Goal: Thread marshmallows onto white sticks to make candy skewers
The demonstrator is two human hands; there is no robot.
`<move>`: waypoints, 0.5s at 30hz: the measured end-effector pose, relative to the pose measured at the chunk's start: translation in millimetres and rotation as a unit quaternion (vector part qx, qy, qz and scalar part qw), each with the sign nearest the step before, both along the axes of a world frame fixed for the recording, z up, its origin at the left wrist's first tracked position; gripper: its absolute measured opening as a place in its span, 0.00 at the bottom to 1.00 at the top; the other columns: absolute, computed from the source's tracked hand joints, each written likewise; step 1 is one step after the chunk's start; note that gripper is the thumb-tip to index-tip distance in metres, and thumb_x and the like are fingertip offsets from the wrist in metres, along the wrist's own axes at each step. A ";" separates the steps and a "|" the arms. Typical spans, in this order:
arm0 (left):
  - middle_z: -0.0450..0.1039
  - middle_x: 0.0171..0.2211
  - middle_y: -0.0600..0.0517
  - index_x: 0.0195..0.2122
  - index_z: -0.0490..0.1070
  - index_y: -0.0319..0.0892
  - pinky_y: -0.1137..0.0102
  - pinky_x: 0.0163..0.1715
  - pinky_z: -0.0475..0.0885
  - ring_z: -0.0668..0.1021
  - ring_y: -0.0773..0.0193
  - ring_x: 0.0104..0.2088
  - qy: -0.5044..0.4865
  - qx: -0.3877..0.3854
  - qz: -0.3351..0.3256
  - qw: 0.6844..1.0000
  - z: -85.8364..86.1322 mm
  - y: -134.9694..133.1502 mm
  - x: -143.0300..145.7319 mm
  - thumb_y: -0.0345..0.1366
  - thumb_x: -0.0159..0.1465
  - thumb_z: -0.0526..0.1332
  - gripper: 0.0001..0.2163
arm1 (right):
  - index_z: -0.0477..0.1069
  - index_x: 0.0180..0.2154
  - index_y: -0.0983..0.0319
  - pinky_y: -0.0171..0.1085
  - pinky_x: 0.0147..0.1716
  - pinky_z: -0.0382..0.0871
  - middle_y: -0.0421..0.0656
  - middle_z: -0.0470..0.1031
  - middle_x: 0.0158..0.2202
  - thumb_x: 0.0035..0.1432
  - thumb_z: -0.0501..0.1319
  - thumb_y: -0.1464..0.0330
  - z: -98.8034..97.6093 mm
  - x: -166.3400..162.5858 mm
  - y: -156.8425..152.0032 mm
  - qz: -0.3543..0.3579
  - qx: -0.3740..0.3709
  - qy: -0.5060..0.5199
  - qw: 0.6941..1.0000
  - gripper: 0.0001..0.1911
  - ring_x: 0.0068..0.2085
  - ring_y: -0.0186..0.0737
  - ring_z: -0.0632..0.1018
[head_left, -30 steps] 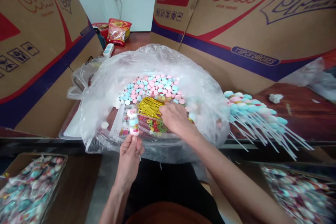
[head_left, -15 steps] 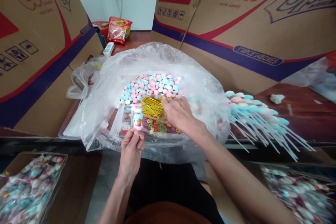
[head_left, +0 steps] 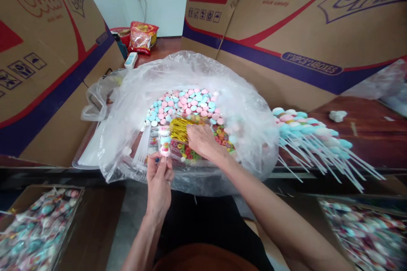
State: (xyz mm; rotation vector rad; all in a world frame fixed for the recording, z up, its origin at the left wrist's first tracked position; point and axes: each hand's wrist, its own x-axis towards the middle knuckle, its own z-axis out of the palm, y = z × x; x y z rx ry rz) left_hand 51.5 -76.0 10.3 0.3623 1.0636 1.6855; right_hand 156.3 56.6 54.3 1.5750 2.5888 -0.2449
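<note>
While the left hand [head_left: 159, 173] is pinching a wrapped pink-and-blue candy stick [head_left: 164, 143] upright near the tray's front edge, the right hand [head_left: 200, 139] is closing fingers on the gold twist-tie bundle [head_left: 180, 129] just right of it.

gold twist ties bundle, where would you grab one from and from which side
Pinch a tie near its right-hand end, coming from above and the right, where the right hand already rests. The gold twist ties lie flat in a loose fan on the tray inside the open clear bag, so single ends look easiest to separate there. The left hand holds a wrapped candy.
</note>
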 end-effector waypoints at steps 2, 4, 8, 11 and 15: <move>0.66 0.25 0.60 0.38 0.65 0.45 0.79 0.20 0.51 0.57 0.78 0.19 -0.005 -0.001 0.000 1.000 -0.7 0.7 -1.1 0.38 0.58 0.69 0.13 | 0.74 0.46 0.67 0.40 0.42 0.67 0.56 0.81 0.42 0.62 0.51 0.78 1.7 3.5 -0.8 -0.006 0.000 0.001 1.000 0.16 0.46 0.49 0.80; 0.66 0.25 0.59 0.38 0.64 0.45 0.79 0.20 0.51 0.57 0.78 0.19 -0.016 -0.001 -0.003 1.000 -1.4 1.9 -1.0 0.38 0.58 0.69 0.14 | 0.71 0.49 0.67 0.39 0.40 0.67 0.55 0.81 0.42 0.64 0.49 0.78 3.7 7.6 -1.1 -0.019 0.004 0.000 1.000 0.17 0.44 0.48 0.81; 0.67 0.25 0.59 0.37 0.64 0.45 0.79 0.21 0.51 0.58 0.78 0.19 -0.031 -0.001 -0.007 1.000 -1.4 4.2 0.1 0.37 0.56 0.70 0.14 | 0.70 0.49 0.65 0.38 0.40 0.66 0.53 0.78 0.44 0.67 0.47 0.75 9.3 19.2 -4.2 -0.038 0.047 0.085 0.995 0.16 0.45 0.47 0.78; 0.67 0.25 0.59 0.37 0.64 0.45 0.79 0.21 0.50 0.57 0.78 0.19 -0.037 -0.007 -0.009 0.999 -0.1 6.0 0.7 0.36 0.55 0.70 0.15 | 0.74 0.37 0.63 0.36 0.39 0.66 0.47 0.78 0.38 0.64 0.52 0.72 10.3 28.6 -17.8 -0.026 0.021 0.311 0.950 0.11 0.40 0.42 0.76; 0.65 0.24 0.60 0.37 0.63 0.45 0.79 0.20 0.49 0.57 0.77 0.19 -0.044 -0.027 -0.031 0.998 3.5 6.9 6.1 0.35 0.54 0.69 0.15 | 0.75 0.28 0.63 0.33 0.29 0.63 0.39 0.74 0.26 0.56 0.62 0.65 -9.3 28.5 -52.4 -0.037 -0.178 0.529 0.829 0.08 0.28 0.35 0.72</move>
